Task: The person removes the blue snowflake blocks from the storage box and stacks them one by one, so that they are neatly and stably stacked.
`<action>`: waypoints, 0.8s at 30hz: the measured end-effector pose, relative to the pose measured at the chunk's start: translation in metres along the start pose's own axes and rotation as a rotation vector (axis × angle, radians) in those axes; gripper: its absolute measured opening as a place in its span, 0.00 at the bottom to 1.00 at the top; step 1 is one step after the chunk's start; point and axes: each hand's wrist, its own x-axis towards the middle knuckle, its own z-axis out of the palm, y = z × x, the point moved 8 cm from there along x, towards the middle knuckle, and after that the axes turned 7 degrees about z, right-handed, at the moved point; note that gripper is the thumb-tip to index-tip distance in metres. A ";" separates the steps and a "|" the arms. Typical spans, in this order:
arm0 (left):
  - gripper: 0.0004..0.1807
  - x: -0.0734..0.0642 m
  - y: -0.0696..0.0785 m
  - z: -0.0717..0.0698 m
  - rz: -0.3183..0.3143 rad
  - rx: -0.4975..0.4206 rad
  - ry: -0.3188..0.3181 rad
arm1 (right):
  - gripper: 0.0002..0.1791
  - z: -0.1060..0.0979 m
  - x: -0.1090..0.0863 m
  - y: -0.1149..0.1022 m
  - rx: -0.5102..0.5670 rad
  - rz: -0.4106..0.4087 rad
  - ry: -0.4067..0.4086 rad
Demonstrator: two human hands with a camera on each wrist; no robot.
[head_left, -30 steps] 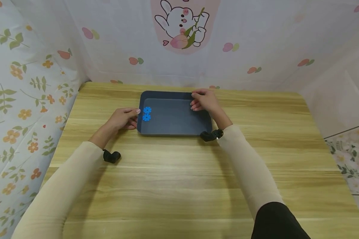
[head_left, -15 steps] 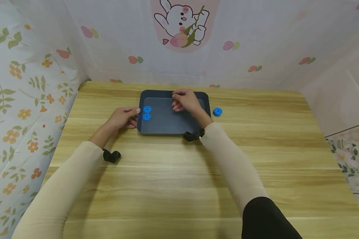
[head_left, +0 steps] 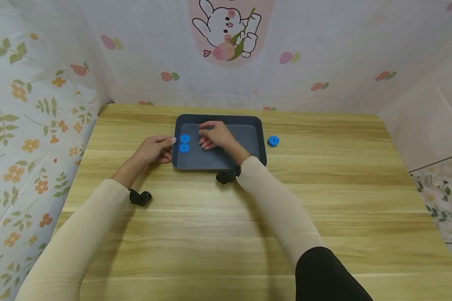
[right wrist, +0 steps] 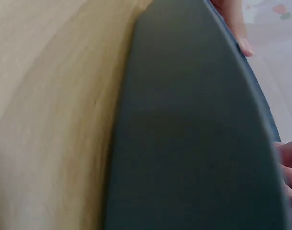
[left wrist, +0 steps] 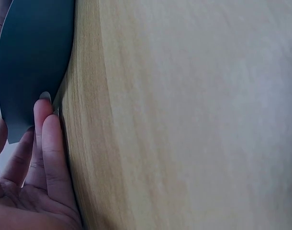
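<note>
A dark grey rectangular tray (head_left: 226,164) lies near the back of the table. My left hand (head_left: 154,149) holds its left wall, thumb at the rim and fingers against the outside, as the left wrist view shows. Over the tray's interior is my right hand (head_left: 217,136), thumb and index finger close together; whether a disc sits between them is hidden. Two blue notched discs, an upper disc (head_left: 185,138) and a lower disc (head_left: 183,148), lie one behind the other by the tray's left wall. Outside its right wall stands a small stack of blue discs (head_left: 273,141).
The tray rests on a wood-grain table (head_left: 196,234). A printed curtain (head_left: 135,50) hangs right behind the table's back edge, and a floral cloth (head_left: 26,138) hangs along the left side. The tray walls stand up around its floor.
My right hand has moved left across the tray, from its right wall toward the two discs, uncovering the stack of discs outside. My left hand and the tray have stayed in place.
</note>
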 end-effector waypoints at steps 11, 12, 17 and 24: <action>0.30 0.001 0.000 0.000 0.001 -0.020 0.001 | 0.18 0.024 0.007 0.003 -0.033 0.032 -0.031; 0.30 0.000 0.000 0.000 0.001 -0.021 0.000 | 0.18 0.026 0.008 0.003 -0.039 0.032 -0.031; 0.30 0.000 0.000 0.001 -0.001 -0.029 0.000 | 0.17 0.034 0.009 0.001 -0.056 0.036 -0.023; 0.32 0.001 -0.001 0.000 -0.004 -0.009 -0.004 | 0.19 0.038 0.013 0.002 -0.119 0.038 -0.008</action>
